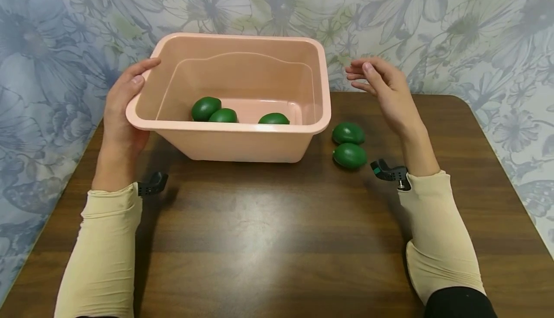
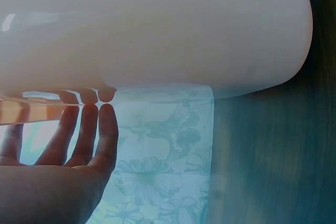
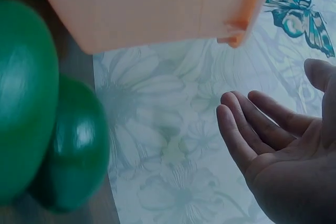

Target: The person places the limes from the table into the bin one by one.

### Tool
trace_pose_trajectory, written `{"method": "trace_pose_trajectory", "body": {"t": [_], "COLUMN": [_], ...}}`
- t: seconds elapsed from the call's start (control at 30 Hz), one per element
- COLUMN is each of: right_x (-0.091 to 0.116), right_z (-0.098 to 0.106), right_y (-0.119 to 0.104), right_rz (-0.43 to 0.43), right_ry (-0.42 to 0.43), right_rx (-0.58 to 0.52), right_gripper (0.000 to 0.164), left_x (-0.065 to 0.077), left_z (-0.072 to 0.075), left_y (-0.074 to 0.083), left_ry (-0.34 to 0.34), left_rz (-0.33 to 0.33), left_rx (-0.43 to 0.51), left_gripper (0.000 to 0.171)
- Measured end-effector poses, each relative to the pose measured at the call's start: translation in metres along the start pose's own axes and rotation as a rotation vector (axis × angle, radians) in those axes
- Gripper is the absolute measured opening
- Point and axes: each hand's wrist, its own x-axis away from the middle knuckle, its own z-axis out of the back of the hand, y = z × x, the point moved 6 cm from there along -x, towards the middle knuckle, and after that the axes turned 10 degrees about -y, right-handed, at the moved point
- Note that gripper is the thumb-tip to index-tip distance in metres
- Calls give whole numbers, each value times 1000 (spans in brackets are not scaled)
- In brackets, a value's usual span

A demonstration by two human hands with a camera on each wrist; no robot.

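Observation:
My left hand [image 1: 123, 101] grips the left rim of a pink plastic tub [image 1: 242, 142], its thumb and index finger at the edge. In the left wrist view, the other fingers [image 2: 107, 135] reach up to the tub's outer side. Inside the tub are three glossy green avocados, one at the left [image 1: 206, 108], one beside it [image 1: 223, 115] and one farther right [image 1: 274, 119]; the front wall partly hides them. My right hand [image 1: 385, 80] hovers right of the tub, holding nothing, with fingers loosely bent. Below it, two avocados, a rear one [image 1: 348, 133] and a front one [image 1: 349, 156], lie together on the table.
The brown wooden table [image 1: 259, 226] meets a flower-patterned wall [image 1: 433, 29] at the back, close behind the tub. Each wrist carries a small black camera mount, the left one [image 1: 152, 184] and the right one [image 1: 389, 172], jutting inward.

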Motion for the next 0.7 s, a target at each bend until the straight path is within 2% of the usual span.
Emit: {"method": "trace_pose_trajectory", "body": {"t": [0.2, 0.37, 0.47, 0.7], "right_x": [10, 11, 11, 16], "right_z": [12, 18, 20, 23], "right_y": [2, 11, 21, 41], "right_rz": [-17, -60, -113, -196], "right_ry": [-1, -27, -57, -161], "right_rx": [3, 157, 237, 243], "right_gripper": [39, 38, 41, 46], "left_x": [1, 2, 2, 2], "left_z": [-1, -2, -3, -3], "left_y": [0, 1, 1, 1], "left_ry": [3, 7, 1, -6], "left_rz": [3, 2, -2, -4], "left_rx": [7, 1, -2, -16], "left_gripper": [46, 46, 46, 48]}}
